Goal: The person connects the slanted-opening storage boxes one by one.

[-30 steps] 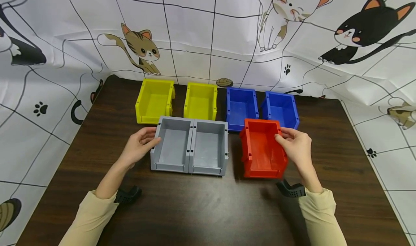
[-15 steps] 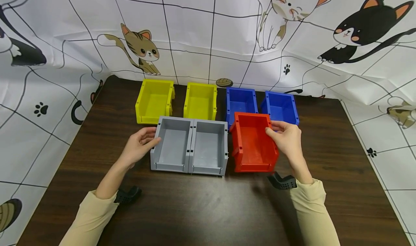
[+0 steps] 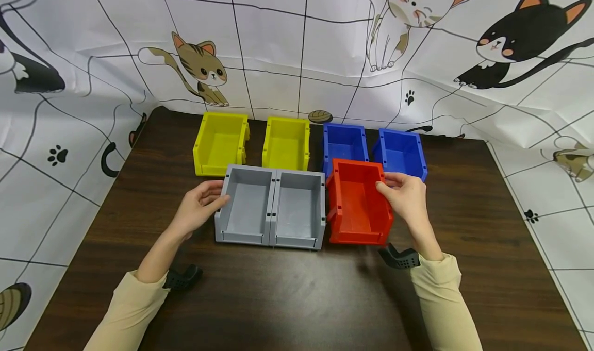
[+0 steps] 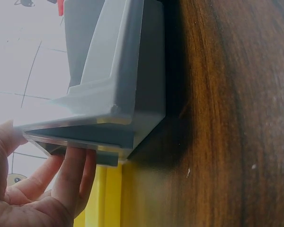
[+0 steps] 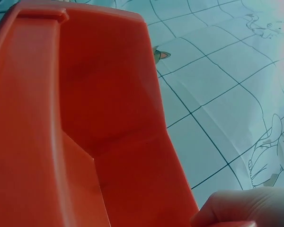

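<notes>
Two grey storage bins (image 3: 297,206) stand side by side in the head view, their walls against each other. My left hand (image 3: 197,209) grips the left wall of the left grey bin (image 3: 247,201), thumb over the rim; in the left wrist view the fingers (image 4: 73,177) curl under its side lip. Just right of the grey pair is a red storage bin (image 3: 359,204), slightly tilted, its left side right at the right grey bin's wall. My right hand (image 3: 406,199) pinches the red bin's right rim, with the thumb (image 5: 232,208) showing at the edge in the right wrist view.
Behind the grey bins sit two yellow bins (image 3: 221,142), spaced apart. Two blue bins (image 3: 400,152) are at the back right, the left one partly covered by the red bin. A cat-printed sheet (image 3: 274,42) hangs behind the dark wooden table (image 3: 287,299).
My right hand has carried the red bin left and slightly back, up to the grey pair. The left hand and the grey bins have stayed in place.
</notes>
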